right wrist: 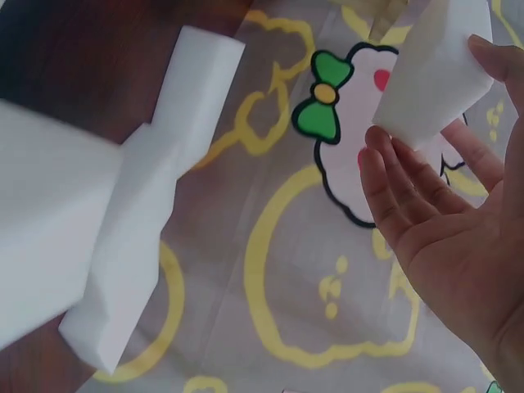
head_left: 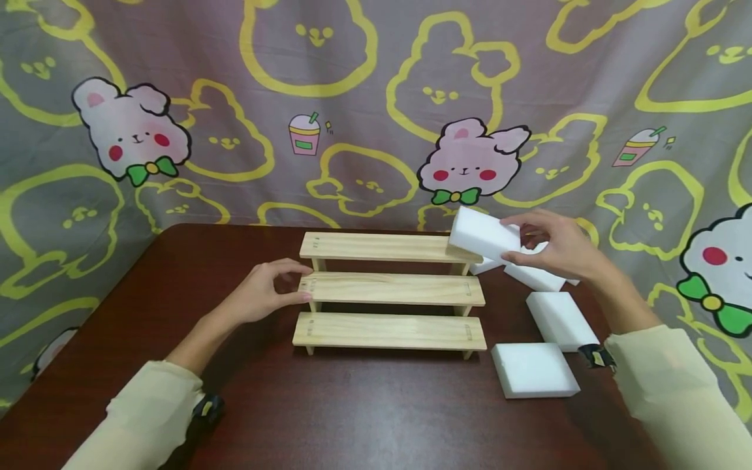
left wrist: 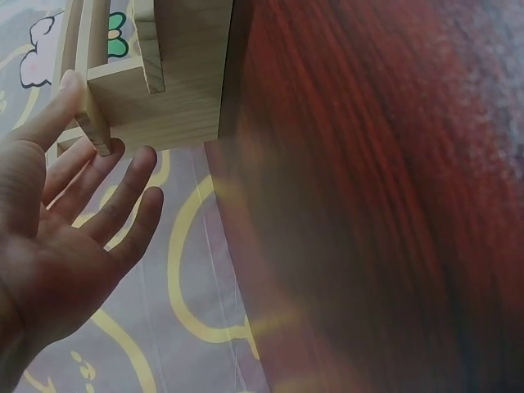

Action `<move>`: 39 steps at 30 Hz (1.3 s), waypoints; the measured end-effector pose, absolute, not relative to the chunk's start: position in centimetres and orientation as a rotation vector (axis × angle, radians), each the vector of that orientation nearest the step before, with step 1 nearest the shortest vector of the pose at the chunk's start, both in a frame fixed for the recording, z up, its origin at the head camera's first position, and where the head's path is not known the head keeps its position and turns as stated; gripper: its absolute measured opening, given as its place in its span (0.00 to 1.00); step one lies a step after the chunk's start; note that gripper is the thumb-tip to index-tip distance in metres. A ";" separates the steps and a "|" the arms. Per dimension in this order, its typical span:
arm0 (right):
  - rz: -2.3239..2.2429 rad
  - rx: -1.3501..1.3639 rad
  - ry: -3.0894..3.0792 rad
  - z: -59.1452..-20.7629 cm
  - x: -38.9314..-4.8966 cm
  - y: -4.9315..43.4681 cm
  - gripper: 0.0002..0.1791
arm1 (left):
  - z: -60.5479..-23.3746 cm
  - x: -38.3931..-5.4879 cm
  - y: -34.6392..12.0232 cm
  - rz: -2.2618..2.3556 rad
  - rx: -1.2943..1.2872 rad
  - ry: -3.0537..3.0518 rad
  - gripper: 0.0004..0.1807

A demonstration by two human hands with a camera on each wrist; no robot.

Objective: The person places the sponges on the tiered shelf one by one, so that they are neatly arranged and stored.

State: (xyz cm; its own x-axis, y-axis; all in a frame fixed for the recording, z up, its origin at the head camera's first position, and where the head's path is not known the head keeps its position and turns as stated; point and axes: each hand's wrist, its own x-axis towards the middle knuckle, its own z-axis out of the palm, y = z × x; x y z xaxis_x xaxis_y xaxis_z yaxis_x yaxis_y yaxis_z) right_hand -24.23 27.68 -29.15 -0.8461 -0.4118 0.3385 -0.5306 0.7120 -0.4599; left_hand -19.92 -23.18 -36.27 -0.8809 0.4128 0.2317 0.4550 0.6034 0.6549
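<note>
A three-tier wooden stand (head_left: 390, 289) sits on the dark table. My left hand (head_left: 264, 292) pinches the left end of its middle board, thumb on the near side; in the left wrist view the thumb and fingertips lie on the board's end (left wrist: 94, 123), and the other fingers are spread. Between thumb and fingers, my right hand (head_left: 558, 245) grips a white foam block (head_left: 483, 234) over the right end of the top board (head_left: 382, 247). The block is tilted, its left corner overlapping that board. The right wrist view shows the same block (right wrist: 434, 74) held at its edge.
Several more white foam blocks lie right of the stand, among them a near one (head_left: 534, 370) and one behind it (head_left: 562, 320). Others lie partly hidden under the right hand. A patterned curtain (head_left: 352, 98) hangs behind the table (head_left: 364, 418).
</note>
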 end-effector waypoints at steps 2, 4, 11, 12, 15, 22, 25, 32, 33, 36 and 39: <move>0.826 0.769 -2.713 -29.1 -24.3 27.1 0.30 | -36.2 -19.9 -23.1 -1.156 -0.750 -2.762 0.23; 0.843 0.787 -2.720 -29.0 -24.4 26.6 0.30 | -36.2 -19.9 -23.1 -1.158 -0.754 -2.760 0.23; 0.978 0.858 -2.718 -28.9 -24.5 24.6 0.30 | -36.2 -19.8 -23.1 -1.183 -0.758 -2.750 0.23; 0.982 0.871 -2.713 -28.8 -24.5 24.3 0.30 | -36.2 -19.8 -23.1 -1.189 -0.758 -2.749 0.23; 0.981 0.895 -2.697 -28.7 -24.5 23.6 0.30 | -36.3 -19.8 -23.1 -1.202 -0.759 -2.746 0.23; 0.982 0.913 -2.697 -28.7 -24.8 22.1 0.31 | -36.4 -19.8 -23.1 -1.199 -0.764 -2.740 0.22; 0.992 0.942 -2.685 -28.8 -25.0 21.6 0.32 | -36.4 -19.8 -23.1 -1.204 -0.766 -2.739 0.22; 1.030 1.001 -2.675 -28.8 -25.6 20.4 0.31 | -36.4 -19.9 -23.2 -1.205 -0.758 -2.742 0.22; 1.034 1.008 -2.677 -28.8 -25.6 20.2 0.30 | -36.4 -19.9 -23.2 -1.207 -0.759 -2.741 0.22; 1.039 1.027 -2.683 -28.7 -25.9 19.6 0.30 | -36.4 -19.8 -23.2 -1.213 -0.773 -2.732 0.22; 1.030 1.046 -2.686 -28.6 -26.2 19.0 0.30 | -36.4 -19.9 -23.2 -1.220 -0.781 -2.726 0.22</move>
State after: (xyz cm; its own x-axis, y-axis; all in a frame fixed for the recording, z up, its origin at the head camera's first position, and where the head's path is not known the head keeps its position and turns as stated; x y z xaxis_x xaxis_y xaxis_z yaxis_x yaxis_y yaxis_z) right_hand -26.19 19.03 -28.64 -0.7634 -0.5718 0.3005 -0.6261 0.5404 -0.5621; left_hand -19.86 -23.25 -36.45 -0.8705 0.4252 0.2478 0.4680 0.5598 0.6838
